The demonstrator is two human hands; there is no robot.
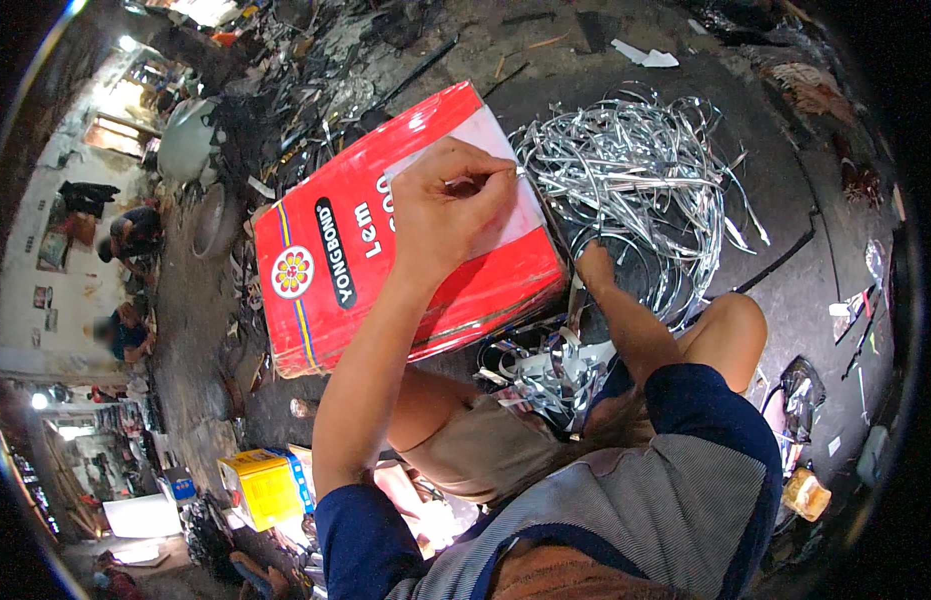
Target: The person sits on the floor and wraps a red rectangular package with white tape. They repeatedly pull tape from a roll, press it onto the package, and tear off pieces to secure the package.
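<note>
A red cardboard box [305, 215], with a pale rectangular panel [525, 215] on its top, lies tilted in front of me. My left hand [450, 200] is over that panel, thumb and forefinger pinched at the box's right edge on a thin silver strip [521, 171], of which only a small bit shows. Low beside the box's right side, my right hand [595, 268] has its fingers curled among silver strands; what it grips is too small to tell. A big tangled heap of shiny silver strips [635, 170] spreads on the floor right of the box.
More silver strips [555, 375] lie between my legs. At the lower left stands a yellow box [263, 488]. Dark scraps [335, 110] litter the floor beyond the red box. Other people [133, 235] sit by the far left wall. A black plastic bag [803, 385] lies at the right.
</note>
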